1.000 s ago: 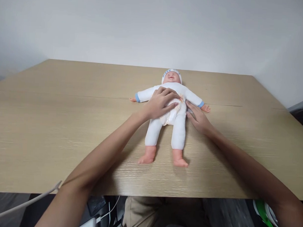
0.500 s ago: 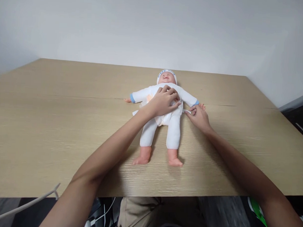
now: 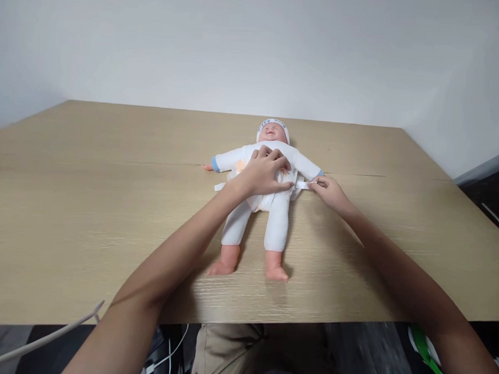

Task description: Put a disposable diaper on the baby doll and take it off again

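While our left hand (image 3: 270,172) is lying unclenched on the doll (image 3: 278,212) at the frame's centre, our right hand (image 3: 329,192) is pinching the white tab (image 3: 302,185) beside it; we should be drawing that strip flat and evenly, steadying the doll.

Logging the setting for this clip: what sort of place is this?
Probably an indoor workspace, perhaps an office or practice room. A broad wood-grain table stands before a plain pale wall, a white cable shows by the table's near edge, and a baby doll lies on the tabletop.
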The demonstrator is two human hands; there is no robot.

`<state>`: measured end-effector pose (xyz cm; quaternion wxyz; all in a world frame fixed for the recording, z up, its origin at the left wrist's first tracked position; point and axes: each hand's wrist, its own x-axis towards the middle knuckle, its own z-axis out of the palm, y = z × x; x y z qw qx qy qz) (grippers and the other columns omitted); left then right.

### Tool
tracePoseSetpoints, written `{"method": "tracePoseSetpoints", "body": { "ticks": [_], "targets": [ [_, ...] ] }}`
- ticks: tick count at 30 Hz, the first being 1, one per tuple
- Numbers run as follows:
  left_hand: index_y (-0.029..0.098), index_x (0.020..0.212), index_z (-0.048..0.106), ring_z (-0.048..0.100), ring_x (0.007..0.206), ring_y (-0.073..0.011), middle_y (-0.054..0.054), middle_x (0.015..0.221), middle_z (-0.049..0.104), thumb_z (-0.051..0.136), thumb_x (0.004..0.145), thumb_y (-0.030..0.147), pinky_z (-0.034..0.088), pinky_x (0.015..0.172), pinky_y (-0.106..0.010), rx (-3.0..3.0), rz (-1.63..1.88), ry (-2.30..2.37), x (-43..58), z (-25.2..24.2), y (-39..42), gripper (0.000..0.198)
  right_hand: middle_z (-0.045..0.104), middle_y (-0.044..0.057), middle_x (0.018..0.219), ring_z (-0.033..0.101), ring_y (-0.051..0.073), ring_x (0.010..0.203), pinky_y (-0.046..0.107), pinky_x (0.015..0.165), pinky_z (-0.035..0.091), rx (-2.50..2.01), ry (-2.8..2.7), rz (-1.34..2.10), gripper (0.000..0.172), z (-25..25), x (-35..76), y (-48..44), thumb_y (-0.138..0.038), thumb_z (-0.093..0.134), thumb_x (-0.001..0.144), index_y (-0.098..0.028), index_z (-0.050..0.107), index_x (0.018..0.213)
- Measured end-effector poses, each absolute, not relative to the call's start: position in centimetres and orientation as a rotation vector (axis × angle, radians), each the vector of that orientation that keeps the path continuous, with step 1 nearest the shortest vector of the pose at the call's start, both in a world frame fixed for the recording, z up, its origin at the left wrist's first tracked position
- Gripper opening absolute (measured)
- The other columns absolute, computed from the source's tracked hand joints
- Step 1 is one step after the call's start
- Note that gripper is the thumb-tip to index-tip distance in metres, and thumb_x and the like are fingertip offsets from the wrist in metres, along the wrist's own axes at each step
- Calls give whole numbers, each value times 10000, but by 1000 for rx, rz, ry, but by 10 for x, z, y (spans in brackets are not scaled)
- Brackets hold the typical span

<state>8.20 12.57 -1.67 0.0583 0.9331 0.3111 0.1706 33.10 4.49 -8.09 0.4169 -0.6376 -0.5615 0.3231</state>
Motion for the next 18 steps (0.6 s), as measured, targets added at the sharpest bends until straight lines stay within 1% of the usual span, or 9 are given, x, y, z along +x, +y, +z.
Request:
{"method": "tracePoseSetpoints", "body": {
  "ticks": [5,10,13,16,18],
  "targets": [
    [214,1288,702,516,1298,-464,-157,1382,677,787,901,556,444,1109,-621,2819,468,987,83,-14,122,524,440,-47,676,413,161,697,310,669,320,-1525,-1353,918,417,-62,316,54,-609,716,785,-248,520,718],
    [225,1378,640,510,1331,-461,-149,1359,705,793,880,536,430,1125,-615,2776,498,964,82,-15,123,607,421,-48,650,427,163,691,306,650,351,-1482,-1356,967,440,-51,294,81,-618,730,779,-259,484,705],
    [229,1461,585,497,1365,-460,-143,1381,717,793,864,518,416,1149,-612,2742,526,942,82,-17,124,695,418,-48,645,427,157,690,302,638,352,-1477,-1337,1001,430,-49,283,94,-609,720,761,-260,477,697],
    [187,1517,544,488,1374,-462,-159,1452,700,778,861,500,416,1157,-609,2742,530,943,82,-17,124,763,421,-42,663,409,152,683,306,629,337,-1459,-1336,1017,433,-52,276,100,-627,690,770,-255,481,694],
    [150,1529,531,490,1367,-459,-172,1474,693,773,863,492,417,1162,-601,2747,529,946,82,-17,123,787,427,-36,675,400,151,680,313,631,331,-1449,-1352,1002,462,-54,274,100,-639,684,791,-253,453,683]
  ]
}}
